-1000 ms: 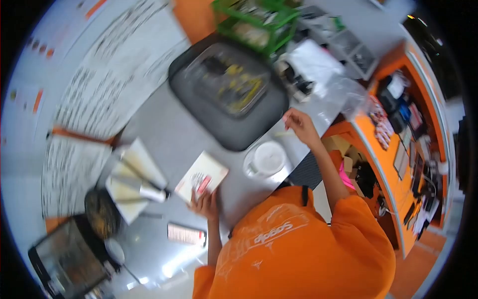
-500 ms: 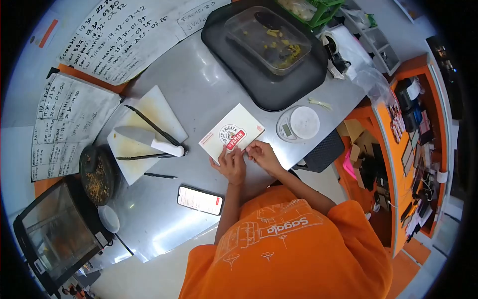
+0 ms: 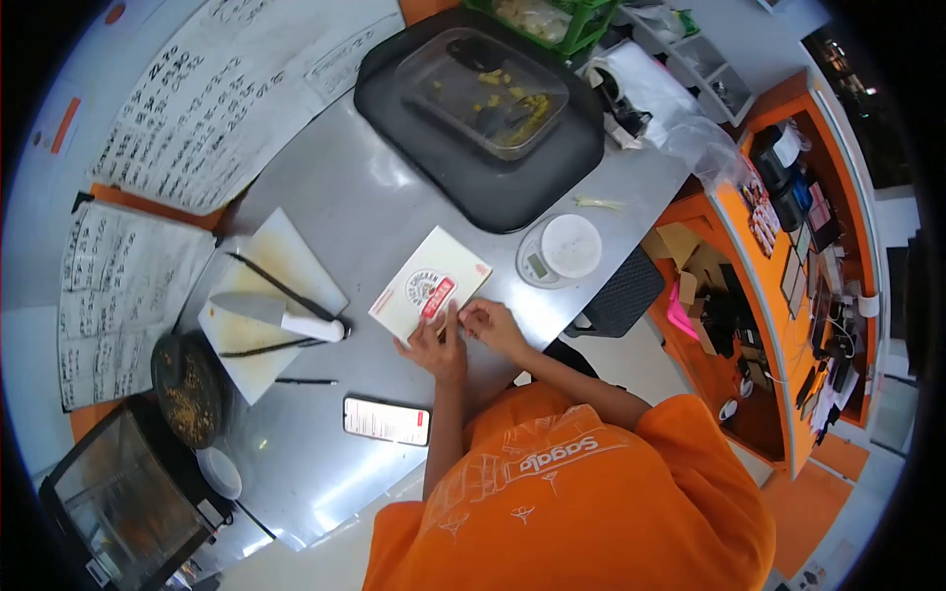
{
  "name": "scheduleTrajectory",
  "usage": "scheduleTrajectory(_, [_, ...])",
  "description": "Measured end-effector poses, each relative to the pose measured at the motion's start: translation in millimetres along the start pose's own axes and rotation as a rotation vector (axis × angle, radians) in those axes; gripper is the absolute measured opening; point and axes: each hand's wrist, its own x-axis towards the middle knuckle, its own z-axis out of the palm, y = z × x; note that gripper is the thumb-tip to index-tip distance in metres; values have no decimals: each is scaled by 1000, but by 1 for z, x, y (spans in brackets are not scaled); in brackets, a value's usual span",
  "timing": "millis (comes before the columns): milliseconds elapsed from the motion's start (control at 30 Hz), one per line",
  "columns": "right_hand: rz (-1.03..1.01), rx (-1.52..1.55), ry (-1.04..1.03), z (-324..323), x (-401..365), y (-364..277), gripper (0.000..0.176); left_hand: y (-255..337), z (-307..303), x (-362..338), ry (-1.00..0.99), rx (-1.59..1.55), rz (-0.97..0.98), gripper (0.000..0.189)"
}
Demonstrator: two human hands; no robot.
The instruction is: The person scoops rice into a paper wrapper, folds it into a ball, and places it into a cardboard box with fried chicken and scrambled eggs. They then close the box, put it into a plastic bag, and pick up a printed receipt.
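Note:
A white cardboard takeaway box [image 3: 399, 300] with a round print and a red label lies lid up on the steel table. My left hand [image 3: 434, 352] grips its near left side, with fingers spread over the lid and front edge. Close beside it, my right hand [image 3: 496, 329] is pinched at the box's near right edge; what sits between those fingertips is hidden. Left of the hands lies a phone [image 3: 386, 421] with a lit screen. A kitchen scale [image 3: 533, 267] with a round white lid or dish [image 3: 572, 246] on it stands to the right.
A cutting board [image 3: 281, 241] at left bears a knife [image 3: 248, 307] and black tongs [image 3: 281, 277]. A pen [image 3: 306, 381] lies nearby. Beyond are a stone mortar [image 3: 187, 419], a glass-fronted case [image 3: 118, 502] and a black tray [image 3: 379, 94] carrying a clear container [image 3: 419, 94].
The whole view has shifted, so the table's things appear further left and mostly lower. Both hands stay at the box's near edge, with only slight finger movement.

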Motion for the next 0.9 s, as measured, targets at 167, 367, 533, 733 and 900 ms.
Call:
scheduleTrajectory(167, [-220,-140,27,-4,11,30,13,2,3,-6,-49,-17,-31,24])
scheduleTrajectory(367, [-243,-722,-15,-19,24,17,25,2,3,-4,-56,-42,-13,29])
scheduleTrajectory(533, [-302,-973,-322,-116,35,-50,21,28,-10,8,-76,80,5,26])
scheduleTrajectory(733, [-446,-372,466,-392,69,-118,14,61,-7,23,-207,567,-169,27])
scheduleTrajectory(900, [-307,-788,1421,-520,54,-157,37,181,30,105,123,116,-36,20])
